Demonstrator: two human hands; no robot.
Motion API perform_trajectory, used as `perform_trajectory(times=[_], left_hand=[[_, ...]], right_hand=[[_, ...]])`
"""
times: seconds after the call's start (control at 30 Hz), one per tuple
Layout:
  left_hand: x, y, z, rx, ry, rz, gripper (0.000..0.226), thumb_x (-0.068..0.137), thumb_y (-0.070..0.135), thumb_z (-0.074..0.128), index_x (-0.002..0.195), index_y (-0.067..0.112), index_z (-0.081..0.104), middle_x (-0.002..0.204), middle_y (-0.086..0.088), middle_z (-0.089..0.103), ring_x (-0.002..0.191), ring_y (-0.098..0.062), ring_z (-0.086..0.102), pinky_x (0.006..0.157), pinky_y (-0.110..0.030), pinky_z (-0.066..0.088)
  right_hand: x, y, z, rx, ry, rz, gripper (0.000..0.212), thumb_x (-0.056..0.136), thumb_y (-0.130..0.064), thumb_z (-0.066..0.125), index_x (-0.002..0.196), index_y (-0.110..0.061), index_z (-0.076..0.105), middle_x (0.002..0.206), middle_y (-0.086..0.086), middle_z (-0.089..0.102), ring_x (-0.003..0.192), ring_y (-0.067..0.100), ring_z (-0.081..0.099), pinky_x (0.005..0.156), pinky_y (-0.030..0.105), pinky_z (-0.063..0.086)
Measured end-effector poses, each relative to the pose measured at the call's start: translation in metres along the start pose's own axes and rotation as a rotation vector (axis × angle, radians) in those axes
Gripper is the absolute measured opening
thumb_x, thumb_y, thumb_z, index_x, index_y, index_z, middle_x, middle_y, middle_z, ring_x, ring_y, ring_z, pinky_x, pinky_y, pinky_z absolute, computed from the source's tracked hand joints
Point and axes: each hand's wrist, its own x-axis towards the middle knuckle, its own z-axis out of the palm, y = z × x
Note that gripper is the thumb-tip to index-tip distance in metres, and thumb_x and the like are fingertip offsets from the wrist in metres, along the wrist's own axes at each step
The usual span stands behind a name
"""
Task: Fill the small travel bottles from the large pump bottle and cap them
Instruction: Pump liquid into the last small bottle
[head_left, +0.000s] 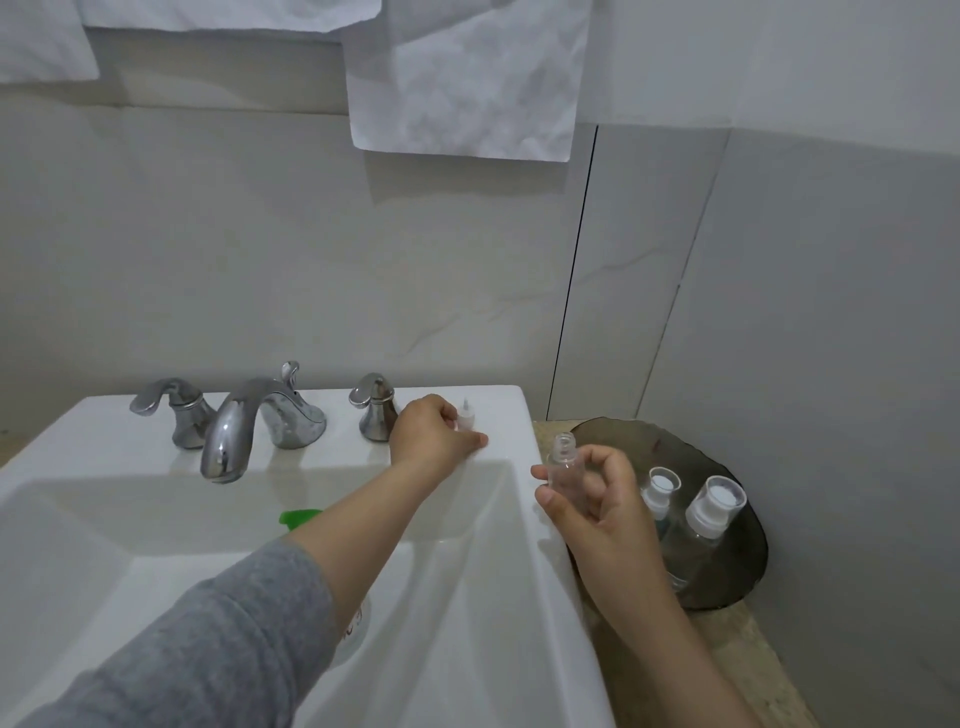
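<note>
Pinching a small clear pointed plastic cap (464, 415) with the left hand (434, 434) at the back ledge of the white ceramic sink (498, 571), centre of frame, seemingly to park it there. Gripping a small clear plastic travel bottle (562, 462) upright in the right hand (592, 499), right of centre, open neck up for filling. Standing the large pump bottle with green head (298, 517) in the basin, lower centre, half hidden behind the forearm, likely against drips. Resting two white-capped clear bottles (714, 506) on the dark round tray (743, 561), far right, apparently finished.
</note>
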Motion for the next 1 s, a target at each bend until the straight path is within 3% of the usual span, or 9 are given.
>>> perform_trajectory(times=[0.1,0.2,0.4,0.47,0.53,0.67,0.83,1.0], left_hand=[[-0.006,-0.001,-0.005,-0.035,-0.042,0.013,0.046,0.069,0.027,0.090,0.101,0.013,0.061,0.102,-0.002,0.063,0.090,-0.019,0.059,0.081,-0.031,0.049],[-0.024,-0.001,-0.017,-0.089,-0.038,0.025,0.056,0.073,0.029,0.088,0.118,0.009,0.061,0.110,-0.001,0.059,0.095,-0.017,0.057,0.080,-0.028,0.044],[-0.103,-0.026,-0.062,-0.259,-0.006,0.091,0.015,0.086,0.022,0.076,0.098,0.018,0.067,0.092,0.003,0.068,0.069,0.003,0.057,0.065,-0.011,0.044],[-0.127,-0.038,-0.080,-0.282,0.002,0.102,0.009,0.087,0.019,0.075,0.095,0.018,0.070,0.087,0.004,0.069,0.069,0.006,0.058,0.063,-0.008,0.044],[-0.145,-0.051,-0.099,-0.288,0.004,0.089,0.003,0.088,0.018,0.074,0.090,0.019,0.072,0.083,0.006,0.070,0.069,0.004,0.059,0.061,-0.010,0.046],[-0.160,-0.085,-0.130,-0.283,0.054,0.038,0.013,0.089,0.015,0.071,0.076,0.019,0.071,0.071,0.011,0.069,0.062,0.000,0.057,0.060,-0.011,0.043],[-0.157,-0.112,-0.148,-0.301,0.084,-0.092,0.012,0.091,0.018,0.068,0.080,0.017,0.071,0.072,0.007,0.069,0.065,-0.001,0.060,0.060,-0.010,0.043],[-0.133,-0.115,-0.142,-0.412,0.040,-0.269,0.027,0.095,0.040,0.061,0.091,0.014,0.066,0.095,0.003,0.067,0.093,-0.018,0.063,0.086,-0.034,0.051]], right_hand=[[-0.003,-0.005,-0.001,0.017,0.003,-0.008,0.029,0.087,-0.009,0.068,0.102,-0.022,0.047,0.100,-0.013,0.074,0.097,0.006,0.068,0.090,0.037,0.052],[-0.007,-0.012,-0.002,0.027,-0.005,-0.024,0.028,0.088,-0.009,0.066,0.102,-0.023,0.046,0.101,-0.012,0.074,0.097,0.006,0.067,0.088,0.032,0.051],[-0.017,-0.018,0.017,0.032,-0.059,-0.002,0.025,0.090,-0.007,0.062,0.101,-0.022,0.046,0.102,-0.011,0.073,0.099,0.003,0.066,0.085,0.026,0.048],[-0.024,-0.019,0.032,0.022,-0.097,0.019,0.023,0.090,-0.007,0.062,0.102,-0.019,0.047,0.100,-0.011,0.073,0.096,-0.002,0.065,0.080,0.017,0.047],[-0.032,-0.018,0.048,0.011,-0.140,0.048,0.022,0.090,-0.008,0.062,0.101,-0.020,0.047,0.100,-0.010,0.073,0.092,-0.005,0.064,0.073,0.010,0.046],[-0.045,-0.006,0.078,-0.051,-0.267,0.121,0.022,0.089,-0.011,0.064,0.100,-0.023,0.050,0.107,-0.009,0.069,0.100,-0.001,0.062,0.076,0.019,0.049],[-0.051,0.008,0.109,-0.125,-0.309,0.132,0.023,0.085,-0.005,0.065,0.097,-0.023,0.058,0.102,-0.011,0.066,0.097,0.000,0.061,0.076,0.014,0.047],[-0.036,0.014,0.130,-0.193,-0.339,0.111,0.031,0.085,-0.001,0.061,0.100,-0.028,0.059,0.106,-0.015,0.065,0.107,-0.002,0.057,0.083,0.016,0.045]])
